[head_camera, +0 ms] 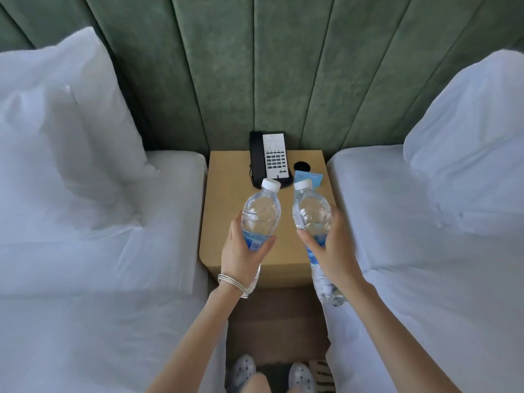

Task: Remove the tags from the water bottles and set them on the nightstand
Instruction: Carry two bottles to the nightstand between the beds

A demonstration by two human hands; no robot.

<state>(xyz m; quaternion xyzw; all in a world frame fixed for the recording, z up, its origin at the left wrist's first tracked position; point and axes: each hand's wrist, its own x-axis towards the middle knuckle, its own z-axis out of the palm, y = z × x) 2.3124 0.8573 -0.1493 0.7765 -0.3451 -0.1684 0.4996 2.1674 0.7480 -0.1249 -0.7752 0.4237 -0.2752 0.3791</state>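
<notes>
Two clear water bottles with white caps and blue labels are held up over the tan nightstand [226, 199], caps pointing away from me. My left hand [241, 256] grips the left bottle [262, 211] round its labelled middle. My right hand [334, 251] grips the right bottle [312, 214] the same way; its lower end sticks out below my wrist. A blue paper tag [310, 177] lies on the nightstand just behind the right bottle's cap. No tag shows on either bottle's neck.
A black and white desk phone [269, 160] stands at the nightstand's back, with a round black hole [301, 166] beside it. White beds with pillows flank the nightstand on both sides. A green padded headboard rises behind. My feet stand on the floor below.
</notes>
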